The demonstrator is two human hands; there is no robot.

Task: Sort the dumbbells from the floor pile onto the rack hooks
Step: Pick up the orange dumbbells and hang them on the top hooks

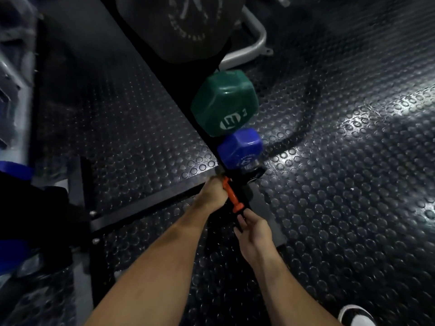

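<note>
I look straight down a black upright rack (150, 45). A grey dumbbell (179, 27) sits at the top, a green dumbbell (223, 102) below it, and a blue dumbbell (240, 147) lower still, all seen end-on. Beneath the blue one, my left hand (211, 194) grips a small orange dumbbell (231, 198) by its upper end, close against the rack. My right hand (251, 229) touches a dark part just under the orange dumbbell's lower end; what its fingers hold is hard to tell.
Black studded rubber floor (341, 172) spreads to the right. The rack's flat black base bars (146, 205) cross the floor at left. A grey metal tube frame (254, 43) lies behind the rack. My white shoe (355, 316) shows at the bottom right. Blue items sit at far left.
</note>
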